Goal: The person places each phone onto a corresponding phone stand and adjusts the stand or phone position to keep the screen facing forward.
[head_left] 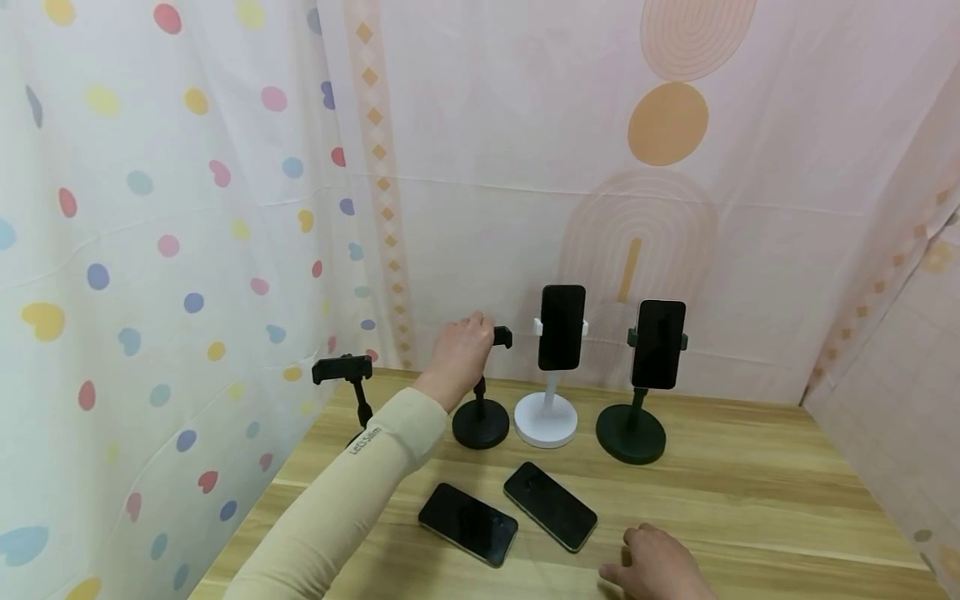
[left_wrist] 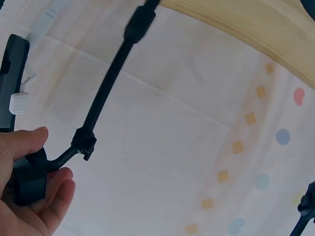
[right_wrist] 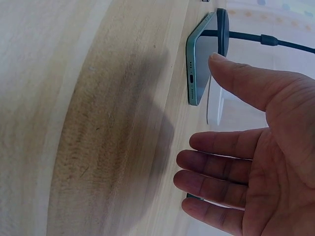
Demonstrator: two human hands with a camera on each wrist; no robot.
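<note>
My left hand (head_left: 459, 354) grips the clamp head (left_wrist: 30, 182) of a black phone stand (head_left: 481, 423). In the left wrist view the thumb and fingers curl round that clamp, and the thin stem (left_wrist: 106, 101) runs up and away from it. No phone sits in the visible part of this clamp. Over the table's front right, my right hand (head_left: 660, 567) holds nothing; its fingers (right_wrist: 216, 179) are extended in the right wrist view. Nearest to it lies a dark phone (head_left: 551, 507), and left of that lies another phone (head_left: 468, 525).
Right of the gripped stand are a white stand (head_left: 546, 420) bearing an upright phone (head_left: 562, 327) and a dark green stand (head_left: 631, 434) bearing another phone (head_left: 659, 344). At the left, another black stand (head_left: 342, 368) is partly hidden by my sleeve. Curtains hang behind the wooden table (head_left: 750, 500).
</note>
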